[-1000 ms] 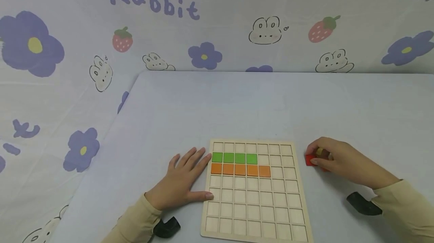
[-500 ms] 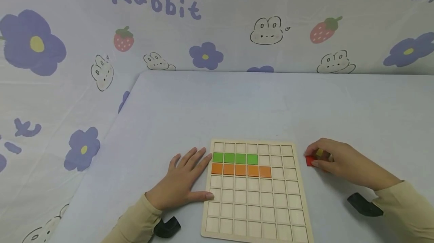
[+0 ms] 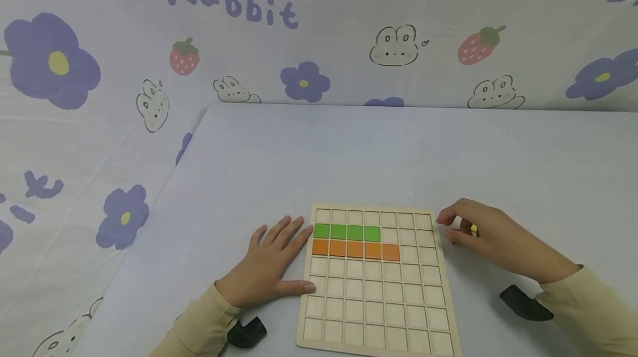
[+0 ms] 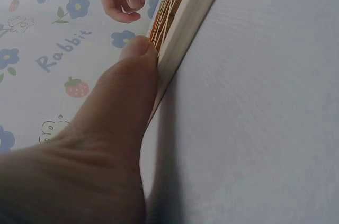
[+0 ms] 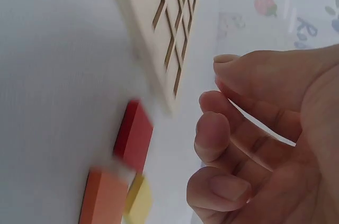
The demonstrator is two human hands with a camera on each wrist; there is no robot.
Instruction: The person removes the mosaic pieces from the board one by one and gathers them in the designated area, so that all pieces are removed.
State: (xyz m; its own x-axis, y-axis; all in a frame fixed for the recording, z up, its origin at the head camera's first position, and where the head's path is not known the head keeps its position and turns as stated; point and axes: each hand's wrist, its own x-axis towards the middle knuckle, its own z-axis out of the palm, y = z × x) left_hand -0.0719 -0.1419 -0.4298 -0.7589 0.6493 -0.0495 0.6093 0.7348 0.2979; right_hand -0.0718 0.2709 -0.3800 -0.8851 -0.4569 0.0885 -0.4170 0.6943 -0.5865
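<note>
My left hand lies spread at the left side of a wooden grid board, thumb and index fingertip at its edge. In the left wrist view the thumb meets the board's rim. Beside the board's upper right edge hovers my right hand, fingers loosely bent, nothing visible between them. The right wrist view shows a red block, an orange block and a yellow block on the table under that hand. From the head camera, the hand mostly hides these blocks.
Green squares fill part of the board's second row, and orange squares part of the third. The other cells are bare wood. A white cloth covers the table. Behind it hangs a printed backdrop. Black wrist-worn pieces sit at both cuffs.
My right hand has let go of the red block and shifted slightly left, towards the board. The left hand keeps its place. The head view has moved a little.
</note>
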